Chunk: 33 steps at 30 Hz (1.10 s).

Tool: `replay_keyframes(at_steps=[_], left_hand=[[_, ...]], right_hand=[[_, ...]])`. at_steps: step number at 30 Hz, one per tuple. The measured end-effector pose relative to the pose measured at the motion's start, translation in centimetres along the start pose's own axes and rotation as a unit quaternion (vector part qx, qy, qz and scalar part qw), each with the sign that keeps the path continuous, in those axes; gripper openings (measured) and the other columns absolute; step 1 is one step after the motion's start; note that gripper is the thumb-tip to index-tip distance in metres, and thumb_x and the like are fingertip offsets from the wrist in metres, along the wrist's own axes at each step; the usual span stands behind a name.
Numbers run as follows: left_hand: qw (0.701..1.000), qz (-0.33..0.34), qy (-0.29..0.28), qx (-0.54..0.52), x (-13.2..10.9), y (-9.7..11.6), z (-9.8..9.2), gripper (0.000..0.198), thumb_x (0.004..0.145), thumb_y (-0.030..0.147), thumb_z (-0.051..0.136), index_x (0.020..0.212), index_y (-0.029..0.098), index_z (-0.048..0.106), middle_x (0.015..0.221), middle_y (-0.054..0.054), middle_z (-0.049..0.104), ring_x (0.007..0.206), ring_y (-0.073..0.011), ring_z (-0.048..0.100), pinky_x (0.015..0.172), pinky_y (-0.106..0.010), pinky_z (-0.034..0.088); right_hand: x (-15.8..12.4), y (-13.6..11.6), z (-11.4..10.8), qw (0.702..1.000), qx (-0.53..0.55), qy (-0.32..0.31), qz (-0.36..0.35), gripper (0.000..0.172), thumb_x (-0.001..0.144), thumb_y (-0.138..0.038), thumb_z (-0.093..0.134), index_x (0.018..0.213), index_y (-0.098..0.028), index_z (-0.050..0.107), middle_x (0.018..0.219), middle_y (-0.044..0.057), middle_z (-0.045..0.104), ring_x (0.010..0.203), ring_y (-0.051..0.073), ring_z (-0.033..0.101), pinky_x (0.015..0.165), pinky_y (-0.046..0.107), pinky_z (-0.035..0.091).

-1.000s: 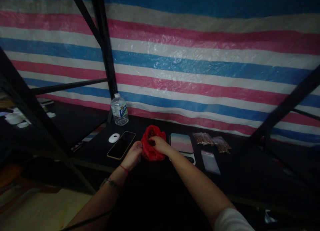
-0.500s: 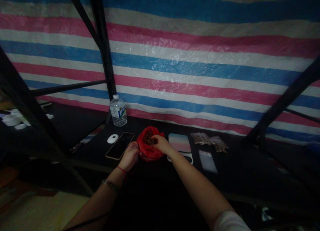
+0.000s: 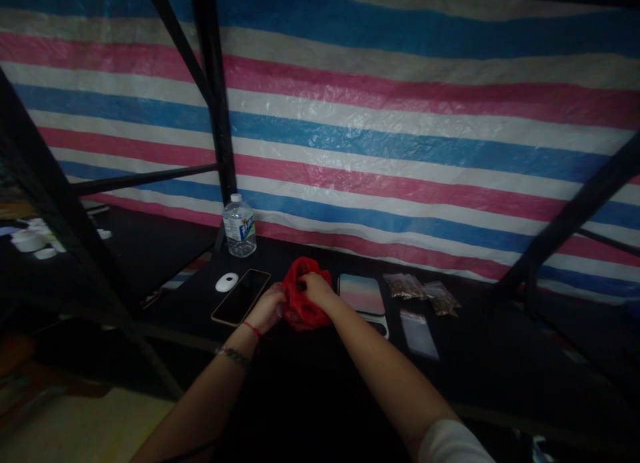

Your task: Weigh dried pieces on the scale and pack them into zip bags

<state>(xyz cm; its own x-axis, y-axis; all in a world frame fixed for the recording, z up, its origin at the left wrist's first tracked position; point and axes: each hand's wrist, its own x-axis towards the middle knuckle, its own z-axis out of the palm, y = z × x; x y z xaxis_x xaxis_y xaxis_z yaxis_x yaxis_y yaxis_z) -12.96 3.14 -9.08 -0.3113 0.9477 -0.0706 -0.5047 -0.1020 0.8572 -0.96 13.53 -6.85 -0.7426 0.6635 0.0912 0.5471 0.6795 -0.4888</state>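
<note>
A red plastic bag [image 3: 306, 311] stands on the black table, its mouth mostly covered by my right hand and folds of plastic. My left hand [image 3: 269, 305] is closed on the bag's left edge. Reaching into the mouth from the right is my right hand [image 3: 317, 288]; its fingertips are hidden in the bag, so what they hold is unclear. Only a little of the dark brown contents shows. Just right of the bag lies a small scale [image 3: 361, 295] with a blue-to-pink top. A phone [image 3: 242, 297] lies left of my left hand.
Small clear bags with brown pieces [image 3: 406, 286] lie right of the scale, with a flat clear zip bag [image 3: 419, 333] in front. A plastic bottle [image 3: 240, 228] and white oval case [image 3: 227, 282] stand left. Black metal posts [image 3: 216, 109] frame the table before a striped sheet [image 3: 390, 136].
My right hand has gone deeper into the red bag, and the bag's mouth has drawn in around it, covering most of the brown contents. The view has shifted slightly.
</note>
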Motion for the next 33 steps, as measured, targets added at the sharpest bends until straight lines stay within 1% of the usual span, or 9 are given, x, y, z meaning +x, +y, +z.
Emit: replay_keyframes(at_steps=[5, 8, 12, 15, 18, 22, 25, 29, 33], left_hand=[[0.999, -0.016, -0.023, -0.03, -0.2, -0.2, -0.2, 0.024, 0.046, 0.002, 0.053, 0.066, 0.015, 0.052, 0.062, 0.004, 0.058, 0.055, -0.0099, 0.055, 0.051, -0.019, 0.041], [0.999, -0.019, -0.017, -0.041, -0.2, -0.1, -0.1, 0.026, 0.045, 0.001, 0.053, 0.067, 0.015, 0.053, 0.062, 0.004, 0.059, 0.057, -0.0105, 0.056, 0.052, -0.019, 0.042], [0.999, -0.003, -0.015, -0.037, -0.1, -0.1, 0.0, 0.024, 0.046, 0.001, 0.055, 0.065, 0.015, 0.053, 0.059, 0.005, 0.056, 0.055, -0.0093, 0.054, 0.053, -0.019, 0.042], [0.999, -0.001, -0.016, -0.034, 0.0, 0.0, -0.3, 0.022, 0.047, 0.002, 0.056, 0.066, 0.014, 0.055, 0.063, 0.002, 0.059, 0.058, -0.0105, 0.056, 0.054, -0.02, 0.043], [0.999, -0.002, -0.012, -0.039, 0.1, -0.1, -0.6, 0.022, 0.048, 0.005, 0.057, 0.068, 0.014, 0.058, 0.064, 0.0, 0.062, 0.058, -0.012, 0.058, 0.056, -0.022, 0.045], [0.999, 0.001, -0.003, -0.039, 0.1, -0.1, -0.9, 0.021, 0.047, 0.005, 0.058, 0.066, 0.014, 0.059, 0.063, 0.001, 0.062, 0.058, -0.0121, 0.058, 0.056, -0.022, 0.045], [0.999, 0.003, -0.003, -0.037, -0.1, -0.1, -0.7, 0.02, 0.048, 0.006, 0.059, 0.065, 0.014, 0.058, 0.064, 0.001, 0.062, 0.06, -0.0123, 0.059, 0.058, -0.022, 0.046], [1.0, 0.009, -0.003, -0.028, -0.6, -0.2, -0.5, 0.019, 0.05, 0.008, 0.061, 0.068, 0.014, 0.056, 0.064, 0.002, 0.061, 0.06, -0.0123, 0.059, 0.057, -0.022, 0.046], [0.999, 0.016, 0.024, -0.018, -1.0, -0.4, -0.4, 0.026, 0.052, 0.01, 0.065, 0.075, 0.015, 0.055, 0.066, 0.003, 0.061, 0.06, -0.0126, 0.06, 0.056, -0.022, 0.046]], right_hand=[[0.3, 0.7, 0.6, 0.999, 0.049, 0.012, -0.01, 0.03, 0.073, -0.01, 0.064, 0.101, -0.018, 0.071, 0.104, 0.008, 0.072, 0.097, 0.02, 0.067, 0.085, 0.025, 0.048], [0.3, 1.2, 1.3, 0.992, 0.125, 0.022, -0.012, 0.037, 0.072, -0.008, 0.065, 0.107, -0.018, 0.068, 0.108, 0.007, 0.071, 0.097, 0.019, 0.067, 0.087, 0.027, 0.049], [0.3, 1.5, 2.4, 0.974, 0.226, 0.027, -0.006, 0.038, 0.072, -0.007, 0.064, 0.108, -0.018, 0.065, 0.107, 0.007, 0.071, 0.094, 0.018, 0.068, 0.088, 0.03, 0.051], [0.1, 1.8, 2.5, 0.955, 0.293, 0.042, 0.015, 0.039, 0.069, -0.005, 0.064, 0.105, -0.017, 0.064, 0.106, 0.006, 0.07, 0.095, 0.018, 0.067, 0.09, 0.032, 0.051], [-0.5, 2.3, 2.0, 0.954, 0.29, 0.072, 0.02, 0.042, 0.065, -0.003, 0.065, 0.104, -0.018, 0.062, 0.105, 0.005, 0.069, 0.097, 0.017, 0.066, 0.092, 0.033, 0.049], [-1.7, 2.7, 1.1, 0.963, 0.247, 0.102, 0.011, 0.038, 0.065, -0.008, 0.068, 0.1, -0.019, 0.063, 0.103, 0.002, 0.069, 0.097, 0.018, 0.064, 0.092, 0.033, 0.048], [-2.4, 2.6, 0.6, 0.965, 0.239, 0.106, 0.011, 0.036, 0.065, -0.01, 0.068, 0.1, -0.02, 0.063, 0.103, 0.002, 0.069, 0.096, 0.018, 0.064, 0.09, 0.033, 0.048], [-3.0, 2.5, 0.3, 0.962, 0.255, 0.094, 0.002, 0.037, 0.065, -0.009, 0.068, 0.1, -0.019, 0.063, 0.101, 0.002, 0.069, 0.093, 0.017, 0.065, 0.089, 0.032, 0.049], [-3.4, 2.5, 0.2, 0.962, 0.259, 0.087, 0.002, 0.036, 0.066, -0.009, 0.068, 0.101, -0.019, 0.064, 0.1, 0.003, 0.07, 0.092, 0.017, 0.066, 0.088, 0.032, 0.05]])
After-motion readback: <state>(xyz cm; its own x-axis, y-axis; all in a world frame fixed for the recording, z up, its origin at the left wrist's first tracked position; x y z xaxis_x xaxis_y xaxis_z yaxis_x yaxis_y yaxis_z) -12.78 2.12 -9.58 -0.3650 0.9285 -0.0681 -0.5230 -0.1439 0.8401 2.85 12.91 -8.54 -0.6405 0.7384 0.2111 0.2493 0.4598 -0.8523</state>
